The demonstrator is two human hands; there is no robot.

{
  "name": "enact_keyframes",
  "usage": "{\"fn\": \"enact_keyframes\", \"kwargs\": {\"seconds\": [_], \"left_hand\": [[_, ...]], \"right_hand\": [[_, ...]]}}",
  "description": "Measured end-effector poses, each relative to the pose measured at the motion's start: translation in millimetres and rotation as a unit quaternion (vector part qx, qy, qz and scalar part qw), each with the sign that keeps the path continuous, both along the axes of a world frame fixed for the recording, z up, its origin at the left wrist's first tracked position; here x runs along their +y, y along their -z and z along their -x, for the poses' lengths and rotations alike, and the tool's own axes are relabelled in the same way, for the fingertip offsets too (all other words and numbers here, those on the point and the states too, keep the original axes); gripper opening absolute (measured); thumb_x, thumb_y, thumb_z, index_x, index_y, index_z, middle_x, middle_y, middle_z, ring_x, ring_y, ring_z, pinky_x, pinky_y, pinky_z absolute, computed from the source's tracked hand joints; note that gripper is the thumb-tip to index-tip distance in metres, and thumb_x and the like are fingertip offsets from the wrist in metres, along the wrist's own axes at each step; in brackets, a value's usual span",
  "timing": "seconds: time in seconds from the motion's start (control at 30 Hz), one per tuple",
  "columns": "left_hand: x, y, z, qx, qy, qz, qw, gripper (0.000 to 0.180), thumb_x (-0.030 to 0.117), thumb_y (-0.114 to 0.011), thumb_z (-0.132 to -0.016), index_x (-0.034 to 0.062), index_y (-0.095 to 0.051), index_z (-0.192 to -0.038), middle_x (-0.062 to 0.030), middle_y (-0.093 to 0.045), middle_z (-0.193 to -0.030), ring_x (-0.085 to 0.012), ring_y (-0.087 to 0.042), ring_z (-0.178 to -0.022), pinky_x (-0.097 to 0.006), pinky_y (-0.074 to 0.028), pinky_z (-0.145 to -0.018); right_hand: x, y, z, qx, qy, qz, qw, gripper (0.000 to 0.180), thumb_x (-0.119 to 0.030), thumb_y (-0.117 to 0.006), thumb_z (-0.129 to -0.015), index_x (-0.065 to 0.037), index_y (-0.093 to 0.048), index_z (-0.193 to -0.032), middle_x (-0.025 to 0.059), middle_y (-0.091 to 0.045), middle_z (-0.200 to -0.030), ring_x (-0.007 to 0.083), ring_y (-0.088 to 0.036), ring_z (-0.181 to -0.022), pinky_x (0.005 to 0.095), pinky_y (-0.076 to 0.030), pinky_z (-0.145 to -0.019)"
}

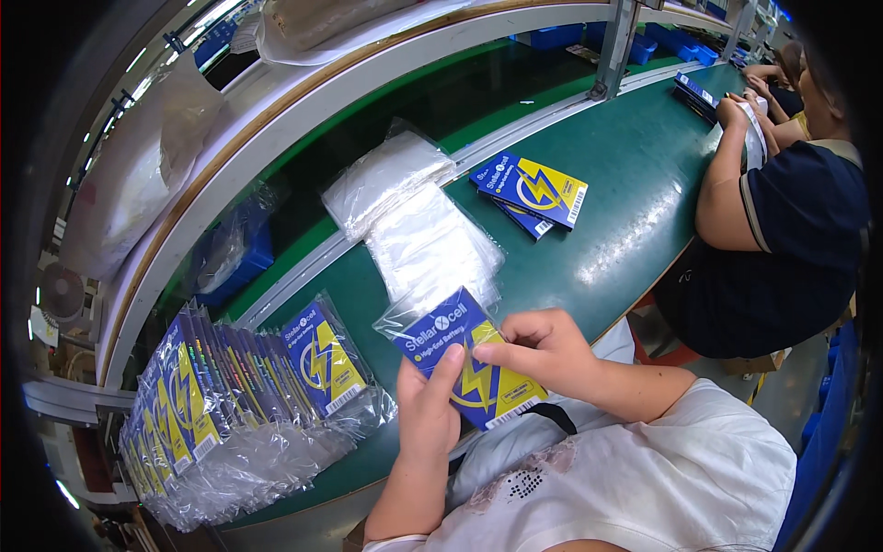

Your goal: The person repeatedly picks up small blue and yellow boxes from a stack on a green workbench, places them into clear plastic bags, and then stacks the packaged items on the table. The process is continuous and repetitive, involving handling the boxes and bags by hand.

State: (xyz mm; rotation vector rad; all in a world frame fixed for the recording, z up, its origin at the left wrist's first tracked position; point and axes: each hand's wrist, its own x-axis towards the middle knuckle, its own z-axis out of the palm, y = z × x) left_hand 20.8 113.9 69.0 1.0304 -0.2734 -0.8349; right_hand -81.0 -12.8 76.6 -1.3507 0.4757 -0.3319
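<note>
Right now I am holding a blue and yellow battery pack [467, 368] in both hands, just above the near edge of the green table [635, 230] and close to my chest. My left hand [428, 405] is cupping it from below, the fingers pressed together behind the pack and the thumb lying flat across its printed front. My right hand [543, 350] is coming over from the right, its fingers curled and pinching the pack's upper right edge. A clear plastic sleeve [414, 308] is sticking out past the pack's top left corner; whether the pack is sitting partly inside it I cannot tell.

Just beyond my hands a loose stack of empty clear bags [414, 216] is lying on the table. To my left a long row of bagged packs [230, 377] is leaning in overlapping fashion, running toward the table's left end. Farther off, near the middle of the table, a small pile of unbagged packs [532, 193] is lying flat. At the right another person [791, 230] in a dark shirt is sitting at the same table, hands busy with something white. A white shelf [368, 64] is curving overhead.
</note>
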Motion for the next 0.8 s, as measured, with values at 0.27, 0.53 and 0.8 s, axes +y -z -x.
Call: {"fn": "enact_keyframes", "kwargs": {"seconds": [0.27,0.53,0.8], "left_hand": [[0.1,-20.8,1.6,0.024,-0.035,0.025,0.999,0.033,0.007,-0.051,-0.092,-0.0027,-0.047,-0.123,-0.0137,-0.058,-0.117,-0.0221,-0.061,-0.103,-0.036,-0.051,-0.088],[11.2,-7.2,9.7,-0.086,0.280,0.061,0.954,0.038,0.020,-0.048,-0.098,-0.0036,-0.043,-0.127,-0.0169,-0.052,-0.127,-0.0270,-0.052,-0.119,-0.045,-0.041,-0.101],[16.9,-29.2,6.4,0.265,0.092,-0.003,0.960,0.042,0.027,-0.044,-0.097,-0.0019,-0.046,-0.128,-0.0193,-0.054,-0.123,-0.0261,-0.056,-0.111,-0.041,-0.046,-0.092]], "right_hand": [[-18.7,-23.8,12.0,-0.025,-0.128,0.328,0.936,0.093,-0.019,-0.084,-0.066,-0.009,-0.032,-0.144,0.0035,-0.047,-0.067,0.0145,-0.049,-0.058,0.0257,-0.042,-0.053],[-19.5,-34.4,21.2,-0.285,0.177,0.486,0.807,0.042,0.014,-0.055,-0.064,-0.001,-0.066,-0.101,0.0108,-0.057,-0.078,0.0251,-0.057,-0.065,0.0320,-0.047,-0.057],[21.6,-14.6,-7.3,-0.365,-0.147,0.443,0.805,0.034,-0.011,-0.060,-0.085,-0.001,-0.059,-0.118,0.0097,-0.059,-0.093,0.0256,-0.055,-0.073,0.0349,-0.043,-0.063]]}}
